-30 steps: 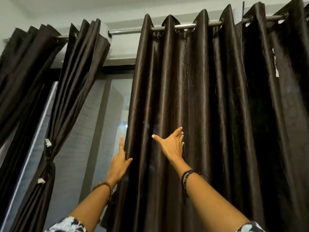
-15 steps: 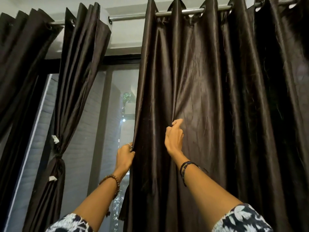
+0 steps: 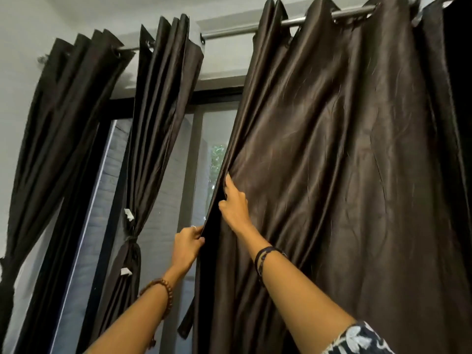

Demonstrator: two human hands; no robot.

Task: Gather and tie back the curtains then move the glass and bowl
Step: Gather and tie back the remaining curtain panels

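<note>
A wide dark brown satin curtain [image 3: 332,162] hangs loose from a metal rod [image 3: 229,33] and fills the right half of the view. My left hand [image 3: 187,245] grips its left edge low down. Just above, my right hand [image 3: 233,203] pinches a fold of the same edge. To the left, a second brown curtain [image 3: 158,103] is gathered and tied at its middle with a band [image 3: 130,237]. A third curtain [image 3: 63,118] hangs bunched at the far left. The glass and bowl are out of view.
Behind the curtains is a dark-framed glass door or window [image 3: 194,154] with a grey brick wall and some greenery outside. A white wall [image 3: 18,72] stands at the far left.
Both hands went from flat against the curtain to gripping its left edge. My right hand moved left to the edge, pulling fabric into a fold. The view shifted right.
</note>
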